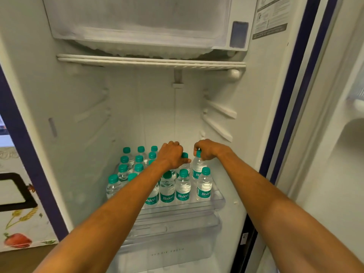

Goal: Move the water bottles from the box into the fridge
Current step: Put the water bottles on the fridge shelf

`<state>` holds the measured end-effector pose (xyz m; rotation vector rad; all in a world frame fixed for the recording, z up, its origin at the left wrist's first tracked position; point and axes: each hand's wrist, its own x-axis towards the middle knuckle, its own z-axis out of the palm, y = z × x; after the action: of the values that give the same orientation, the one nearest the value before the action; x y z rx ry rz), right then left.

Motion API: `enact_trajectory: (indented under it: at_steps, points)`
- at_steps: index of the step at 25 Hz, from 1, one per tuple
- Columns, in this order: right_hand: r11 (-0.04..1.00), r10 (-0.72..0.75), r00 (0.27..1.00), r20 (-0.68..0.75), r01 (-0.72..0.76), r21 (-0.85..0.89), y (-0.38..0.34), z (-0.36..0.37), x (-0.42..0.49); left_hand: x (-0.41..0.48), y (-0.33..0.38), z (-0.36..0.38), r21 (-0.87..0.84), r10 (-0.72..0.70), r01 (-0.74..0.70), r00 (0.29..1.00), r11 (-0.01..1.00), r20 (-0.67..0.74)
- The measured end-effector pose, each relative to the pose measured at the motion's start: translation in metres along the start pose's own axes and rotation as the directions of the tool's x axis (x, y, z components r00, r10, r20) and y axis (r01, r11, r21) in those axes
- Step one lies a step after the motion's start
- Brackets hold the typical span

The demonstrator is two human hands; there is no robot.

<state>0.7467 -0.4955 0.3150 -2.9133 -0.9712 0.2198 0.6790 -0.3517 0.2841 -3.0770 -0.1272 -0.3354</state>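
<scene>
Several small clear water bottles with teal caps and teal labels (167,189) stand in rows on the clear bottom shelf (217,200) of the open fridge. My left hand (171,155) is closed over the top of a bottle (184,155) in a back row; only its cap shows. My right hand (206,149) grips the cap of a bottle (197,167) at the right end, just behind the front row. Both forearms reach in from below. The box is out of view.
A frosted freezer compartment (137,24) and a white wire shelf (149,62) sit above. A clear vegetable drawer (167,241) lies under the bottle shelf. The fridge door (334,134) stands open at right. A printed panel (19,213) is at left.
</scene>
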Motion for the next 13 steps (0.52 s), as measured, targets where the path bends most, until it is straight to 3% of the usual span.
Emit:
enact_trajectory:
  at_steps: [13]
  points:
    - [1.0, -0.011, 0.998, 0.064, 0.012, -0.015, -0.002, 0.029, 0.005, 0.005, 0.005, 0.017, -0.006, 0.01, -0.009, 0.991, 1.0, 0.134]
